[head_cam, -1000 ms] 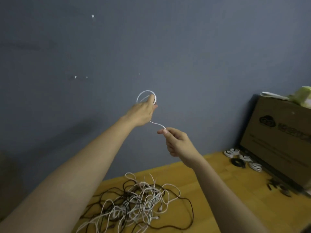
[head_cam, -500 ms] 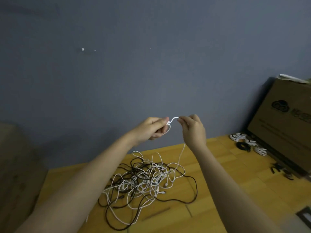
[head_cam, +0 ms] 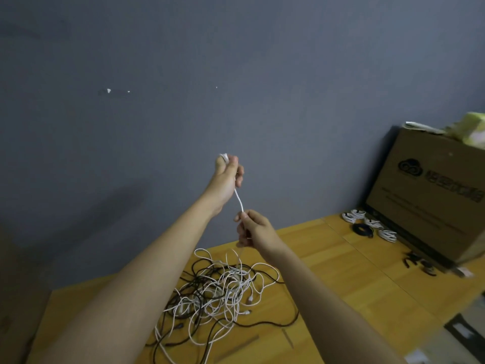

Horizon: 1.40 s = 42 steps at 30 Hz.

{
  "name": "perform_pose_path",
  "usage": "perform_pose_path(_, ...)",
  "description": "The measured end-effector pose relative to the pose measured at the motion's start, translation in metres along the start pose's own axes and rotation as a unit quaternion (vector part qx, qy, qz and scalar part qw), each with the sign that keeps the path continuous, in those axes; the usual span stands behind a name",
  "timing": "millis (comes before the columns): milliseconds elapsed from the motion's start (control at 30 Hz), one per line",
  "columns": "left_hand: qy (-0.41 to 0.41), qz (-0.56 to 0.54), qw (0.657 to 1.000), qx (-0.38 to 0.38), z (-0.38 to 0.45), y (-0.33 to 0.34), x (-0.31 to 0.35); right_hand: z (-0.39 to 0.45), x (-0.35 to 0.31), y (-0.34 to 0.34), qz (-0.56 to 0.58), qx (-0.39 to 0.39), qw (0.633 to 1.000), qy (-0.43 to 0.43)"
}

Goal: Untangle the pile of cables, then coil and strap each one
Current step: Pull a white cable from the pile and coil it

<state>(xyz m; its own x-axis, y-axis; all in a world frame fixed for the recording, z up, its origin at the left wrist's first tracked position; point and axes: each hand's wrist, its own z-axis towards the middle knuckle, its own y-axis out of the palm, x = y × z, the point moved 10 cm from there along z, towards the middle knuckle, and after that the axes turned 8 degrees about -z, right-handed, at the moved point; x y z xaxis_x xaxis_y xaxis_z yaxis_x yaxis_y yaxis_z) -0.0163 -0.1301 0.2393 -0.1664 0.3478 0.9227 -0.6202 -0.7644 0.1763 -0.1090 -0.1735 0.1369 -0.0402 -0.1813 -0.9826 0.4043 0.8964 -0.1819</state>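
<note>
Your left hand (head_cam: 227, 172) grips white cable (head_cam: 239, 203) above pile (head_cam: 220, 292), right hand (head_cam: 253, 228) pinches it lower. Risk: hard pull tightens knots in pile, or drags it off worktop (head_cam: 354, 279).

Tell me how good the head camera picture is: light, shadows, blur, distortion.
Head view: dim, even room light with no glare; the arms cast a soft shadow on the grey wall. Wide-angle bend curves the cardboard box near the right edge. The left hand and right hand holding the white cable are slightly soft, and the cable pile reads clearly.
</note>
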Motion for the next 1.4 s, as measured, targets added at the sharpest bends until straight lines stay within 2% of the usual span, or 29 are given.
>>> perform_pose_path(67,0.042,0.092,0.995,0.007,0.008,-0.004,0.009,-0.007,-0.001,0.001,-0.039,-0.01,0.999,0.001)
perform_pose_path(133,0.06,0.231,0.971,-0.021,0.011,-0.003,0.013,-0.014,-0.013,-0.003,-0.158,-0.007,0.987,-0.036)
perform_pose_path(200,0.075,0.375,0.921,-0.072,0.007,0.002,0.006,-0.02,-0.03,-0.007,-0.335,0.005,0.937,-0.103)
perform_pose_path(267,0.089,0.461,0.875,-0.12,-0.003,0.009,-0.004,-0.027,-0.054,-0.014,-0.42,0.036,0.891,-0.171)
perform_pose_path(333,0.092,0.458,0.871,-0.153,-0.014,0.013,-0.009,-0.037,-0.084,-0.036,-0.428,0.116,0.866,-0.232)
perform_pose_path(400,0.098,0.377,0.903,-0.183,-0.024,0.018,-0.005,-0.044,-0.118,-0.062,-0.419,0.196,0.837,-0.292)
perform_pose_path(467,0.079,0.3,0.928,-0.206,-0.031,0.023,0.004,-0.042,-0.143,-0.079,-0.399,0.228,0.822,-0.335)
perform_pose_path(533,0.022,0.232,0.939,-0.254,-0.04,0.031,0.005,-0.027,-0.147,-0.09,-0.361,0.226,0.846,-0.321)
perform_pose_path(633,-0.078,0.067,0.946,-0.306,-0.057,0.038,-0.003,-0.002,-0.107,-0.087,-0.282,0.187,0.914,-0.224)
perform_pose_path(733,-0.109,-0.065,0.959,-0.255,-0.06,0.029,-0.006,0.005,-0.041,-0.055,-0.135,0.122,0.976,-0.123)
perform_pose_path(800,-0.094,-0.134,0.966,-0.2,-0.053,0.02,-0.001,0.0,0.001,-0.025,-0.077,0.068,0.993,-0.059)
perform_pose_path(867,-0.066,-0.153,0.978,-0.125,-0.04,0.006,0.002,-0.008,0.032,0.0,-0.073,0.017,0.997,-0.013)
perform_pose_path(933,-0.016,-0.048,0.998,-0.046,-0.032,-0.012,0.001,-0.018,0.051,0.018,-0.098,-0.025,0.995,0.001)
perform_pose_path(1000,0.053,0.147,0.987,-0.032,-0.03,-0.019,0.0,-0.027,0.054,0.032,-0.136,-0.065,0.988,-0.014)
perform_pose_path(1033,0.073,0.267,0.959,-0.059,-0.032,-0.017,-0.006,-0.029,0.052,0.035,-0.157,-0.08,0.984,-0.026)
perform_pose_path(1100,0.073,0.5,0.853,-0.133,-0.038,-0.015,-0.032,-0.029,0.046,0.029,-0.207,-0.076,0.974,-0.044)
perform_pose_path(1133,0.044,0.571,0.803,-0.164,-0.041,-0.019,-0.047,-0.027,0.041,0.018,-0.239,-0.047,0.968,-0.055)
perform_pose_path(1167,0.004,0.601,0.775,-0.196,-0.045,-0.024,-0.063,-0.024,0.034,0.002,-0.283,-0.001,0.956,-0.073)
perform_pose_path(1200,-0.037,0.592,0.77,-0.234,-0.053,-0.024,-0.076,-0.022,0.024,-0.016,-0.35,0.06,0.929,-0.101)
perform_pose_path(1267,-0.087,0.521,0.794,-0.302,-0.072,-0.015,-0.092,-0.027,0.003,-0.039,-0.508,0.173,0.822,-0.189)
perform_pose_path(1300,-0.095,0.485,0.808,-0.32,-0.078,-0.009,-0.095,-0.029,-0.001,-0.039,-0.55,0.195,0.781,-0.224)
perform_pose_path(1333,-0.093,0.451,0.826,-0.325,-0.082,-0.004,-0.095,-0.028,0.003,-0.036,-0.567,0.193,0.766,-0.232)
perform_pose_path(1367,-0.088,0.417,0.846,-0.32,-0.083,-0.001,-0.092,-0.024,0.012,-0.034,-0.558,0.17,0.785,-0.212)
perform_pose_path(1400,-0.082,0.384,0.865,-0.312,-0.082,0.001,-0.086,-0.018,0.027,-0.034,-0.533,0.141,0.818,-0.165)
